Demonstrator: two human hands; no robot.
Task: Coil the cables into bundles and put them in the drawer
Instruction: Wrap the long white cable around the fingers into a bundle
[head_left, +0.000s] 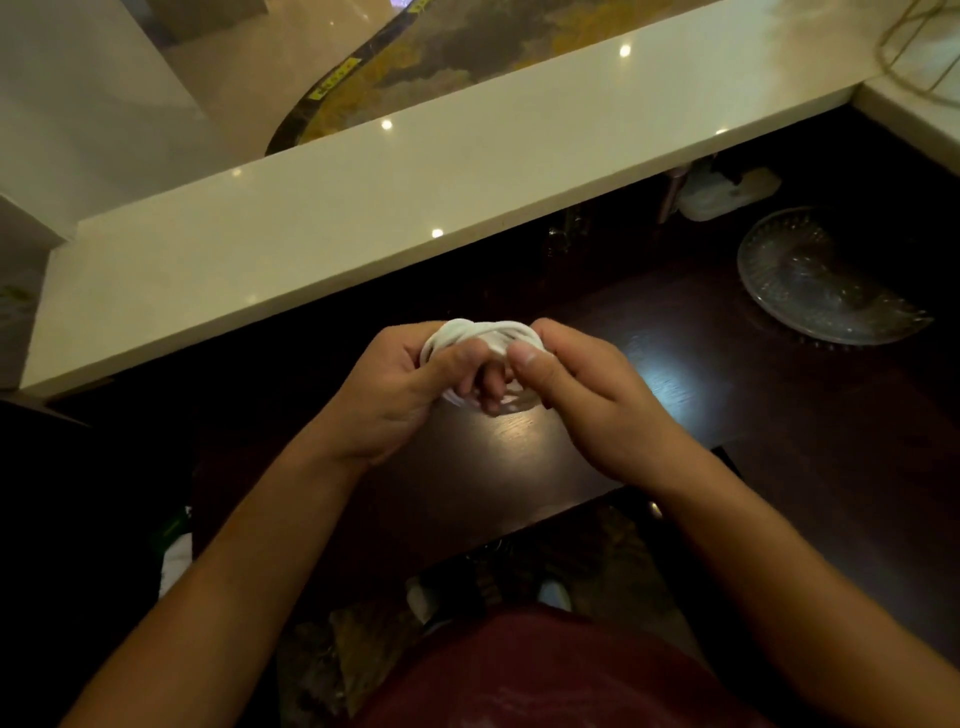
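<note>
A white cable (480, 335) is wound into a small coil and held between both hands above the dark wooden desk (701, 395). My left hand (400, 384) grips the coil's left side, its fingers curled through the loops. My right hand (587, 384) pinches the coil's right side between thumb and fingers. Part of the coil is hidden behind my fingers. No drawer can be made out in the dark area below the desk.
A cream stone counter (363, 197) runs along the desk's far side. A clear glass plate (821, 280) sits on the desk at the right, with a white box (727, 192) behind it. A thin cord (914, 57) lies on the counter at top right.
</note>
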